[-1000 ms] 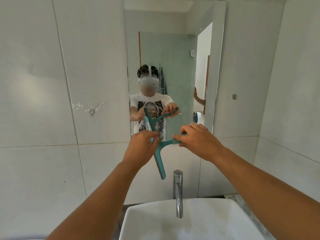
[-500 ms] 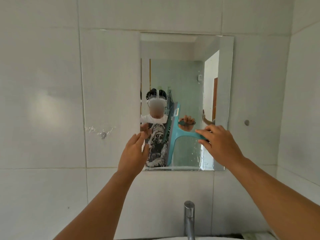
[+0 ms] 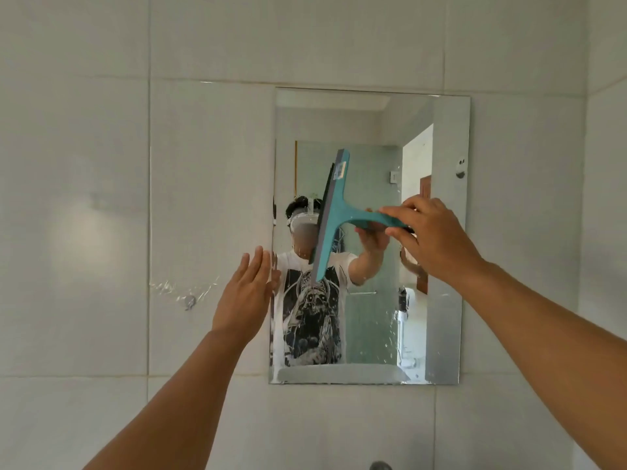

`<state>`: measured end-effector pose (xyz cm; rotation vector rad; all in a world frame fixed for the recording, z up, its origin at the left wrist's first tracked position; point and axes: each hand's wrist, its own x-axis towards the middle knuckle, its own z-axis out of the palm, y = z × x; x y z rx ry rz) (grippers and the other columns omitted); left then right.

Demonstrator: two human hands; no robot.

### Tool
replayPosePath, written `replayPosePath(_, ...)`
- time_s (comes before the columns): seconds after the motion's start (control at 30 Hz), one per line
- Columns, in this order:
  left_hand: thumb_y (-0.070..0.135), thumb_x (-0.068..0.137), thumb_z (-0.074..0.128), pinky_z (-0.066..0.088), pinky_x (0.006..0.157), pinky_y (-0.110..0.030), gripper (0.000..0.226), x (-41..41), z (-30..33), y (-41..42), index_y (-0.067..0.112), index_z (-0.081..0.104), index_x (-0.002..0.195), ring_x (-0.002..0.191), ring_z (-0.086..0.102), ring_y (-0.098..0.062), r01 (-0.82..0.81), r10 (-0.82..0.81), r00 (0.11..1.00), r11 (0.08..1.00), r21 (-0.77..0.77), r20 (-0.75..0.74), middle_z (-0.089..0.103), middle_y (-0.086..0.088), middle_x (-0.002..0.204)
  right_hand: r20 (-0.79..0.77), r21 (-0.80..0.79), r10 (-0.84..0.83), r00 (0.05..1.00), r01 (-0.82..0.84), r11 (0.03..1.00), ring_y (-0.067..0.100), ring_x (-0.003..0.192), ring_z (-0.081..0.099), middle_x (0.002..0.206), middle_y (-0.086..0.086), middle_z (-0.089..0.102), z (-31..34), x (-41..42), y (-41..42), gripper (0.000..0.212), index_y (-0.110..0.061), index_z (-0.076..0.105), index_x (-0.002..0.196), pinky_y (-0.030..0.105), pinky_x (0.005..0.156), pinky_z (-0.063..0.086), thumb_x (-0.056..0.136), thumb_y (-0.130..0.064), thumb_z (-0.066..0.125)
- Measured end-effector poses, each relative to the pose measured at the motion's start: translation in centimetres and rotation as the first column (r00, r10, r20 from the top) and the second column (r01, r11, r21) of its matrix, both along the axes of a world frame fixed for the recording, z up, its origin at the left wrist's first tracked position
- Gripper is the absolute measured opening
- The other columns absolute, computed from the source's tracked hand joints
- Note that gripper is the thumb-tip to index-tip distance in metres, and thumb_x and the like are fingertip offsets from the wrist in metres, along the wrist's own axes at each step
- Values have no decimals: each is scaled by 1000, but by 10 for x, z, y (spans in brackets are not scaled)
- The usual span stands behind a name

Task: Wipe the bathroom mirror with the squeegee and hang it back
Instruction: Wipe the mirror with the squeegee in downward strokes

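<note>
A frameless rectangular mirror (image 3: 448,232) hangs on the white tiled wall, with water drops low on its right side. My right hand (image 3: 431,239) grips the handle of a teal squeegee (image 3: 334,212). The blade stands nearly upright, tilted a little, against the glass in the mirror's middle. My left hand (image 3: 246,293) is held flat with fingers apart beside the mirror's left edge, holding nothing. A small wall hook (image 3: 190,301) with smears around it sits on the tile left of the mirror.
White tiles cover the wall all round, with a corner to a side wall at the far right. The top of a chrome tap (image 3: 380,465) shows at the bottom edge. The mirror reflects a person, a door opening and a white basin.
The view has tilted up and the basin has dropped out of sight. My left hand let go of the squeegee and drew left. My right hand raised the squeegee higher on the mirror.
</note>
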<state>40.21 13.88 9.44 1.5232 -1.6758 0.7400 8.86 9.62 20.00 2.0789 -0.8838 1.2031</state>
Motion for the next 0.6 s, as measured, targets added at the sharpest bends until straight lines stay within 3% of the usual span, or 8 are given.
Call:
replayPosePath(0.1, 27, 101, 25, 13, 111, -49, 52, 3, 1, -10, 7, 15, 149, 140, 2, -27, -38, 43, 993, 998, -54, 106, 16, -9, 154, -14, -17, 11, 1000, -11, 1000, 26, 101, 52, 107, 6, 59, 22, 10, -5, 39, -25, 59, 131, 44, 86, 46, 93, -31, 60)
replayPosePath(0.17, 29, 102, 25, 10, 118, -42, 57, 5, 1, -19, 14, 4, 153, 145, -3, -28, -28, 26, 998, 999, 32, 60, 5, -5, 158, -27, -42, 18, 999, -20, 999, 28, 100, 52, 107, 7, 59, 36, 18, -7, 39, -25, 60, 131, 45, 86, 46, 93, -30, 60)
replayPosePath(0.23, 28, 102, 27, 15, 121, -44, 60, 8, -2, -30, 17, -1, 154, 148, -4, -30, -21, 18, 999, 997, 68, 42, 1, -4, 162, -40, -64, 24, 999, -26, 998, 28, 98, 52, 106, 7, 59, 53, 25, -9, 38, -26, 60, 132, 45, 86, 46, 93, -29, 60)
replayPosePath(0.37, 14, 100, 36, 18, 121, -42, 65, 8, -5, -40, 16, -1, 154, 149, -4, -30, 3, -8, 998, 997, 74, 64, 0, -4, 163, -47, -94, 39, 998, -43, 995, 28, 98, 51, 102, 6, 57, 83, 38, -17, 38, -28, 60, 132, 45, 86, 45, 94, -29, 59)
replayPosePath(0.5, 22, 99, 26, 19, 121, -39, 59, 13, -9, -50, 18, 4, 154, 150, -3, -25, 27, -30, 998, 998, 56, 47, -1, 0, 162, -55, -108, 42, 998, -48, 993, 29, 100, 50, 106, 7, 57, 104, 48, -26, 37, -28, 60, 132, 49, 86, 46, 95, -30, 58)
replayPosePath(0.6, 9, 98, 46, 19, 118, -37, 69, 19, -12, -54, 19, 5, 152, 149, 0, -25, 8, -11, 997, 999, 34, 77, 1, 2, 161, -50, -120, 50, 997, -56, 991, 29, 100, 50, 106, 7, 58, 115, 54, -32, 37, -28, 60, 132, 47, 86, 45, 94, -31, 59)
